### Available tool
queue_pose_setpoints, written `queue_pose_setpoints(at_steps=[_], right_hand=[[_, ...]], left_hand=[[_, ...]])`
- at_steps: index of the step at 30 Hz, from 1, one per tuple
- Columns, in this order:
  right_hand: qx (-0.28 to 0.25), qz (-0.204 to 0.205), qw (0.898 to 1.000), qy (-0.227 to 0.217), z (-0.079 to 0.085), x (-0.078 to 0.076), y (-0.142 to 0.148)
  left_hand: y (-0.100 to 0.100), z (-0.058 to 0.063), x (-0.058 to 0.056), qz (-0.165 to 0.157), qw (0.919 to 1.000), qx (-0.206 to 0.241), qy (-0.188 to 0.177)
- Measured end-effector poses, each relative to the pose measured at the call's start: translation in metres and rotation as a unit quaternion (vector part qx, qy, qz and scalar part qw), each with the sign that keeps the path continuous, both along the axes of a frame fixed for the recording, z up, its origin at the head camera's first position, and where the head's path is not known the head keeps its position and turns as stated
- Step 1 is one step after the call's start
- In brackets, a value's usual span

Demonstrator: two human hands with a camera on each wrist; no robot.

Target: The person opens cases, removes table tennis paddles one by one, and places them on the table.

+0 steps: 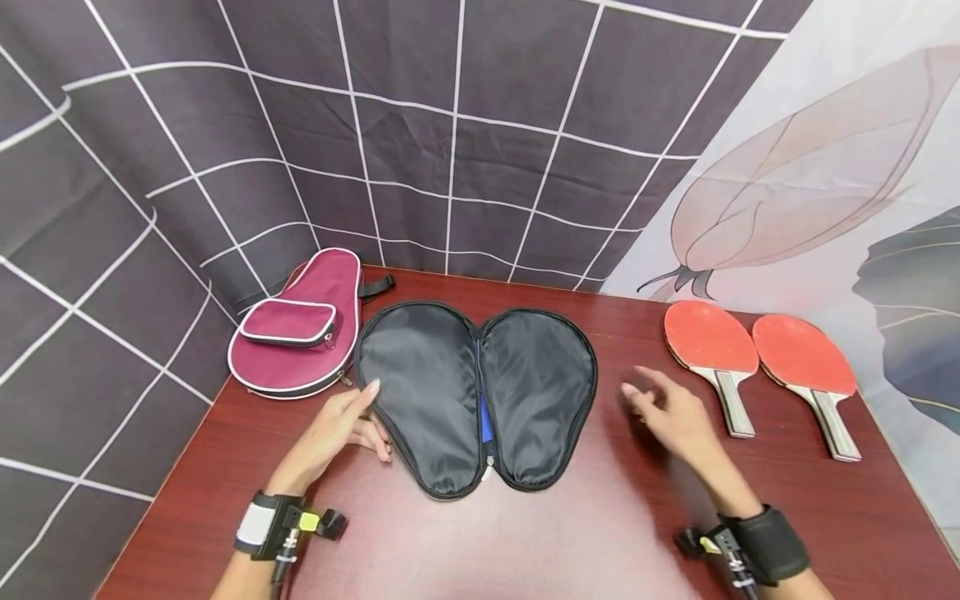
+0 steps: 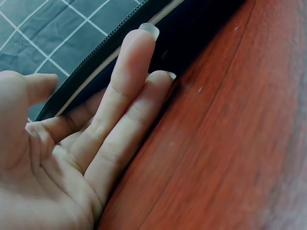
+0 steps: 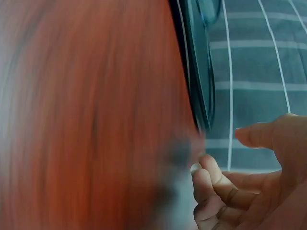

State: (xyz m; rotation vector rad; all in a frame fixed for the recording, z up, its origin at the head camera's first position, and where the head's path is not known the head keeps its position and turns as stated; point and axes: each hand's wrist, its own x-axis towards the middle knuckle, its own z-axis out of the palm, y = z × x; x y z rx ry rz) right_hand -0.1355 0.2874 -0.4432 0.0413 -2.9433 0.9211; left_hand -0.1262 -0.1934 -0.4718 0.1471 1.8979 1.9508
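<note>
A black paddle case (image 1: pixel 423 392) lies unzipped and spread wide, its two dark lining halves facing up. Between the halves shows a strip of blue (image 1: pixel 486 421); a zipper pull (image 1: pixel 489 467) hangs at the near end. My left hand (image 1: pixel 341 429) pinches the case's left edge, thumb on top and index finger beneath. In the left wrist view, the other fingers (image 2: pixel 127 79) reach under that zippered edge (image 2: pixel 103 48), close to the table. To the right of the case, my right hand (image 1: pixel 675 417) hovers with loosely bent fingers and holds nothing; its fingertips look blurred.
A magenta paddle case (image 1: pixel 337 287) with a small front pocket (image 1: pixel 288 322) sits at the back left. Two red table tennis paddles (image 1: pixel 712 337) (image 1: pixel 804 354) lie on the right, handles toward me. A tiled-pattern cloth (image 1: pixel 405 142) stands behind the red-brown table (image 1: pixel 555 542).
</note>
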Motion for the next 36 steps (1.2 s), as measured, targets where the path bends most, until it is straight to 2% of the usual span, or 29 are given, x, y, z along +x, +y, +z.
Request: queue_pose_setpoints(at_steps=[3, 6, 8, 11, 14, 16, 20, 24, 29, 32, 36], right_hand=[[-0.011, 0.008, 1.0, -0.013, -0.008, -0.001, -0.02], [-0.002, -0.002, 1.0, -0.023, -0.013, -0.004, -0.03], [0.023, -0.019, 0.999, -0.028, -0.015, -0.006, -0.033], [0.045, -0.037, 0.998, -0.035, -0.017, -0.008, -0.033], [0.049, -0.038, 0.997, -0.039, -0.018, -0.01, -0.033], [0.046, -0.033, 0.998, -0.037, -0.018, -0.011, -0.033], [0.044, -0.023, 0.998, -0.031, -0.016, -0.014, -0.034], [0.043, -0.016, 0.998, -0.032, -0.016, -0.017, -0.036], [0.032, -0.012, 0.999, -0.039, -0.017, -0.02, -0.037], [0.03, -0.014, 0.999, -0.043, -0.018, -0.021, -0.037], [0.029, -0.014, 0.998, -0.045, -0.019, -0.023, -0.037]], left_hand=[[-0.001, -0.002, -0.003, -0.039, 0.9979, 0.051, -0.005], [-0.002, -0.005, -0.006, -0.068, 0.991, 0.115, -0.008], [-0.002, -0.007, -0.007, -0.07, 0.9862, 0.149, -0.008], [-0.001, -0.006, -0.008, -0.05, 0.9836, 0.173, 0.0], [0.003, -0.001, -0.008, -0.023, 0.9865, 0.159, 0.033], [0.006, 0.007, -0.01, -0.013, 0.988, 0.14, 0.062], [0.016, 0.033, -0.016, -0.014, 0.988, 0.1, 0.117], [0.035, 0.059, -0.025, -0.018, 0.9858, 0.06, 0.156], [0.071, 0.084, -0.038, -0.036, 0.9788, 0.014, 0.201], [0.101, 0.095, -0.047, -0.062, 0.9719, -0.015, 0.226], [0.143, 0.104, -0.059, -0.103, 0.9618, -0.061, 0.246]])
